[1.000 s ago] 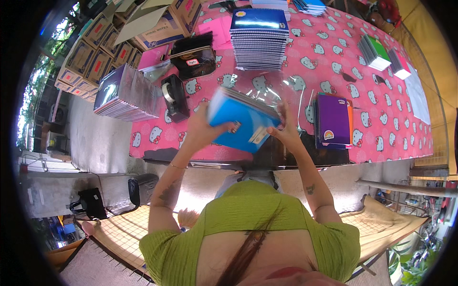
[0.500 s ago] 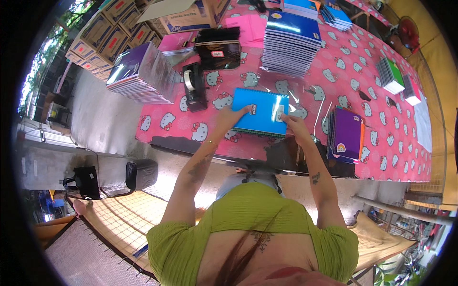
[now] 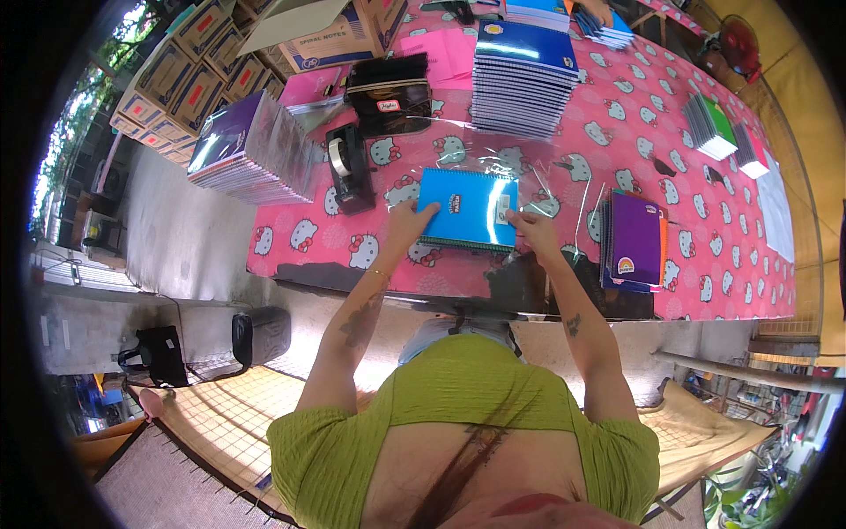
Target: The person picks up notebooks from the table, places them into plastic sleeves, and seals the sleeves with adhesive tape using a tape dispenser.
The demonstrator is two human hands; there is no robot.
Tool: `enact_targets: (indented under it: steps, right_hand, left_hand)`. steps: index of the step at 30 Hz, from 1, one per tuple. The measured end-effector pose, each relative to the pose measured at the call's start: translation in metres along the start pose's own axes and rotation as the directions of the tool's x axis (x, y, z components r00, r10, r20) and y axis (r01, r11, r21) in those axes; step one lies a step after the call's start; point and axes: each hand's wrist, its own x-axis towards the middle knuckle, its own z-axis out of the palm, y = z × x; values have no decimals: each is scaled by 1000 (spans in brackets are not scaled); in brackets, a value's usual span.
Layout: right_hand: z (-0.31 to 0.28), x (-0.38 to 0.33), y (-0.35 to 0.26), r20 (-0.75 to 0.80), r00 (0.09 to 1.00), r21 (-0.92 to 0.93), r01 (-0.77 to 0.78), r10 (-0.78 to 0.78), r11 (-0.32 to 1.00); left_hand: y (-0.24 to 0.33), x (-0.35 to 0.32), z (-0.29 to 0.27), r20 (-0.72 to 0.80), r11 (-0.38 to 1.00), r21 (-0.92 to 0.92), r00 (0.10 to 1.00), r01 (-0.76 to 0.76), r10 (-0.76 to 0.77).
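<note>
A blue spiral notebook (image 3: 467, 209) lies flat on the pink patterned tablecloth (image 3: 634, 141), on a sheet of clear plastic wrap (image 3: 493, 160). My left hand (image 3: 407, 222) grips its near left corner. My right hand (image 3: 532, 228) holds its near right corner, fingers on the cover. Both forearms reach up from the lower edge over my green top.
A black tape dispenser (image 3: 345, 167) stands left of the notebook. A tall stack of blue notebooks (image 3: 522, 78) is behind it, purple notebooks (image 3: 636, 242) lie to the right, a wrapped stack (image 3: 248, 150) to the left. Cardboard boxes (image 3: 189, 62) line the far left. A black bag (image 3: 161, 353) sits on the floor.
The blue notebook was held up tilted in both hands; it has come down and now lies flat on the table, with both hands still on its near corners.
</note>
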Motion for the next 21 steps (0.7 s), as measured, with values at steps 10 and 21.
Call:
enact_targets:
  steps: [10,21]
  right_hand:
    - [-29,-101,15,428,777,-337,611,-461,716]
    - [20,-103,-74,171,571,-816,538,-803,210]
  left_hand:
    - [-49,-106,-75,292,824,84,804,-561,518]
    - [0,-8,-78,117,826,290,874,-484,471]
